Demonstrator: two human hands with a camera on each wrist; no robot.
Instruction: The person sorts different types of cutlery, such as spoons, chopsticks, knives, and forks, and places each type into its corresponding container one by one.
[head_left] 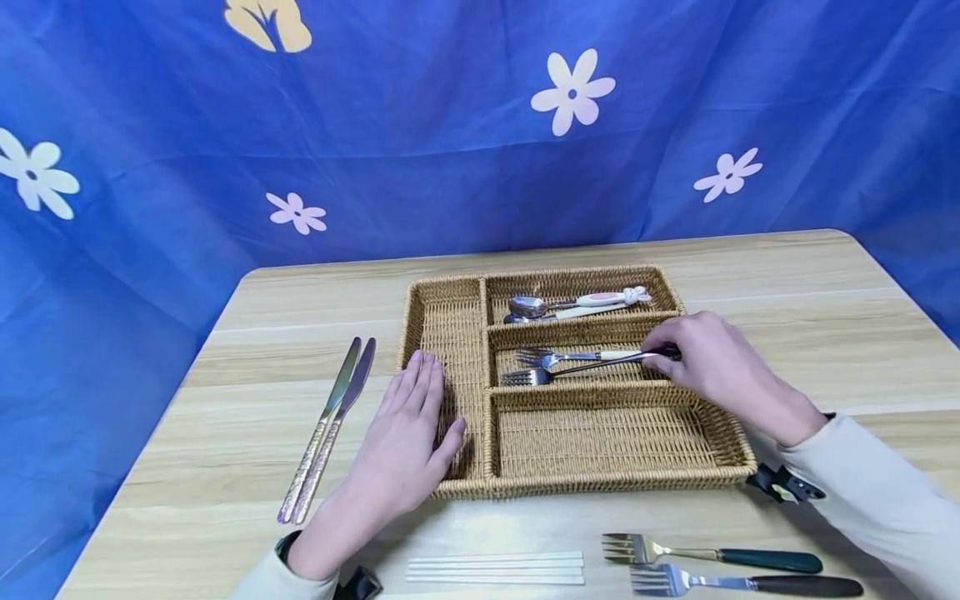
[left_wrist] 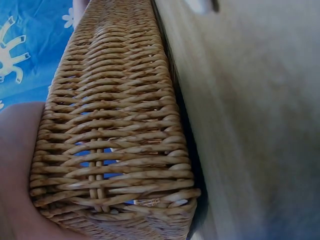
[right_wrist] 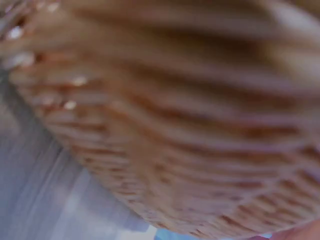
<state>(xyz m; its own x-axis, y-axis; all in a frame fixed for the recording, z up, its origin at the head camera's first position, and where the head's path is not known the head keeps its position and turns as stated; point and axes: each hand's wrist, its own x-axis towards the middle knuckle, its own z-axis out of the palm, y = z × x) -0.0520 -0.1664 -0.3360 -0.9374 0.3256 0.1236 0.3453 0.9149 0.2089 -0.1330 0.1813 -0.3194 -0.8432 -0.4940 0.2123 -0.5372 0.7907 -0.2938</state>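
Observation:
My right hand (head_left: 708, 358) reaches over the right side of a woven cutlery tray (head_left: 600, 482). Its fingertips pinch the dark handle of a fork (head_left: 577, 367), which lies in the middle right compartment with its tines to the left. Just behind it in that compartment is a fork with a white handle (head_left: 573, 358). With fingers straight, my left hand (head_left: 408, 442) rests on the tray's left edge, thumb over the long left compartment. In the left wrist view the hand (left_wrist: 17, 175) lies against the woven wall (left_wrist: 115, 110). The right wrist view shows mostly blurred weave (right_wrist: 200, 150).
Spoons (head_left: 528, 306) with pale handles lie in the back compartment. Two knives (head_left: 330, 417) are left of the tray. In front lie several white chopsticks (head_left: 495, 569), a green-handled fork (head_left: 765, 560) and a black-handled fork (head_left: 806, 586). A blue curtain (head_left: 420, 183) hangs behind the table.

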